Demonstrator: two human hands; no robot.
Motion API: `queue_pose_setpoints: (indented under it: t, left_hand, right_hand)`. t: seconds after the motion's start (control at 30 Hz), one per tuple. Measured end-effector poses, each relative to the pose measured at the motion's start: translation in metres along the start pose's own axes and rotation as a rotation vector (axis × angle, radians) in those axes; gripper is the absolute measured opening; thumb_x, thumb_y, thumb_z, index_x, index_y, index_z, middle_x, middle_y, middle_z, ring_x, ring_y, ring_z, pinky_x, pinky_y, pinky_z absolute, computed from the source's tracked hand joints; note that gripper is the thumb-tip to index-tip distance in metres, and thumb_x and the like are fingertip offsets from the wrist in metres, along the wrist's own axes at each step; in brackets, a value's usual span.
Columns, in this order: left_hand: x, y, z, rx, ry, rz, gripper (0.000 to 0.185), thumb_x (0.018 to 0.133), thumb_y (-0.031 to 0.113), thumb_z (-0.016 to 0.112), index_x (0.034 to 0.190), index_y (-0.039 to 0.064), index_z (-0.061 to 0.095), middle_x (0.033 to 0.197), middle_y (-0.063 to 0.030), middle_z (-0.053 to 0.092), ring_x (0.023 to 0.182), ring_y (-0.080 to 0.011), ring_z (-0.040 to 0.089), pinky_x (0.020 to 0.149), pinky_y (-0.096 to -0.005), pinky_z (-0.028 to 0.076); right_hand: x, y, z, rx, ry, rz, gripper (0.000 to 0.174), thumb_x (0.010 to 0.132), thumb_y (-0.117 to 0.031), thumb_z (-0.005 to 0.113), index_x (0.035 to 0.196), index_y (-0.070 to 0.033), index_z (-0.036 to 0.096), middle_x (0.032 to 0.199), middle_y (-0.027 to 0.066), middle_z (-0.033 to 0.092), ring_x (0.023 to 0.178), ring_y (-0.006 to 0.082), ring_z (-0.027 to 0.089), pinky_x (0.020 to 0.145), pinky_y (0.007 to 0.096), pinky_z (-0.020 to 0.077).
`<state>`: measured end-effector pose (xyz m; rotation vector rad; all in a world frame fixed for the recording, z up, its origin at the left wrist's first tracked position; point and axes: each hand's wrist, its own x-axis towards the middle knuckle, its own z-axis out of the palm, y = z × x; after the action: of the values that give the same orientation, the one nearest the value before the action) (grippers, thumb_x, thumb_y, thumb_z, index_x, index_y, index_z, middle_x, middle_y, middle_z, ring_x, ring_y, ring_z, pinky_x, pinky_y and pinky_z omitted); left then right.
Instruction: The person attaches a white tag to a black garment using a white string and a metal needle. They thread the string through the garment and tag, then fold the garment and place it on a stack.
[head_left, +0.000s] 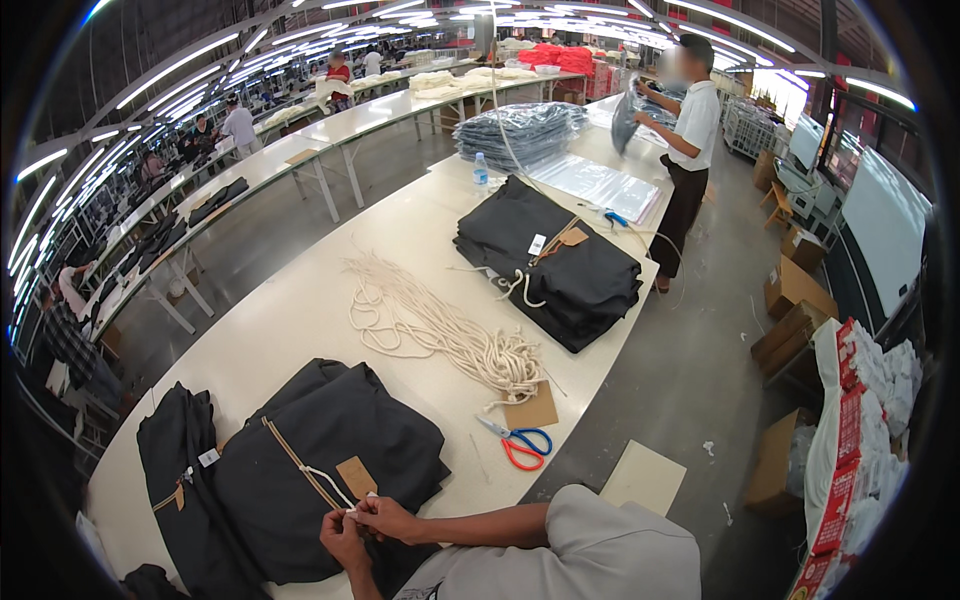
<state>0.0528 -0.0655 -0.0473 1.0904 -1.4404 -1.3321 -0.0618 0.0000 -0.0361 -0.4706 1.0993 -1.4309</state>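
Note:
My left hand (345, 534) and my right hand (384, 519) meet at the near edge of a dark folded garment (337, 435). Both pinch a white cord (330, 480) that comes from the garment's tan-striped waist; a small white piece shows at the right fingertips. A brown paper tag (356, 478) lies just above my hands. Left of it is another dark garment (176, 450) with a white label. A bundle of cream cords (450, 337) spreads across the table, its knotted end partly over a brown card (532, 409). Scissors (525, 444) with blue and red handles lie nearby.
A stack of dark garments (551, 262) lies further along the white table (300, 300), near a water bottle (480, 171), a blue-handled tool (615, 218) and plastic bags (600, 184). A co-worker (690, 127) stands at the far right side. Cartons (799, 289) line the right.

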Motion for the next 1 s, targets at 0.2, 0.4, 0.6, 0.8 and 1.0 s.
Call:
queue_pose_setpoints:
  t: [0.2,0.4,0.6,0.8,1.0]
  left_hand:
    - [0.003,-0.004,-0.006,0.273,-0.052,0.067,0.007,0.085,0.000,0.065,0.081,-0.002,0.060,0.074,-0.0045,0.062,0.062,-0.0092,0.055,0.056,-0.0250,0.046]
    - [-0.006,-0.008,0.005,0.312,-0.068,0.053,0.010,0.090,0.006,0.057,0.082,0.000,0.059,0.071,-0.0032,0.061,0.063,-0.0083,0.056,0.055,-0.0252,0.046]
    - [-0.006,0.003,0.004,-0.252,-0.205,-0.290,0.005,0.096,0.008,0.061,0.095,0.005,0.064,0.077,0.0011,0.062,0.064,-0.0059,0.055,0.058,-0.0212,0.044]
    - [-0.013,0.006,0.006,-0.146,-0.142,-0.190,0.007,0.095,0.010,0.067,0.096,0.004,0.066,0.081,-0.0008,0.067,0.065,-0.0072,0.060,0.058,-0.0222,0.047]
    - [-0.017,0.001,0.001,-0.081,-0.090,-0.084,0.005,0.089,0.002,0.073,0.093,0.001,0.070,0.083,0.0006,0.066,0.069,-0.0061,0.059,0.058,-0.0210,0.045]
  right_hand:
    - [0.007,0.010,-0.005,-0.181,0.039,-0.060,0.021,0.102,-0.023,0.058,0.095,-0.003,0.059,0.072,0.0025,0.057,0.060,0.0100,0.055,0.053,0.0271,0.0455]
    - [0.028,0.040,-0.018,-0.459,0.183,-0.235,0.018,0.100,-0.016,0.055,0.097,0.000,0.061,0.076,0.0063,0.061,0.070,0.0156,0.061,0.064,0.0346,0.0487]
    - [0.032,0.013,-0.032,0.006,-0.042,0.105,0.016,0.103,-0.016,0.057,0.104,-0.001,0.061,0.086,0.0034,0.063,0.071,0.0115,0.063,0.063,0.0287,0.0559]
    - [0.016,-0.004,-0.022,-0.190,0.075,-0.086,0.014,0.100,-0.011,0.061,0.102,0.003,0.063,0.088,0.0047,0.067,0.077,0.0102,0.066,0.066,0.0273,0.0568]
    - [0.007,-0.007,-0.024,-0.299,0.008,-0.150,0.018,0.097,-0.011,0.065,0.106,0.004,0.069,0.094,0.0049,0.071,0.082,0.0094,0.066,0.074,0.0243,0.0560]
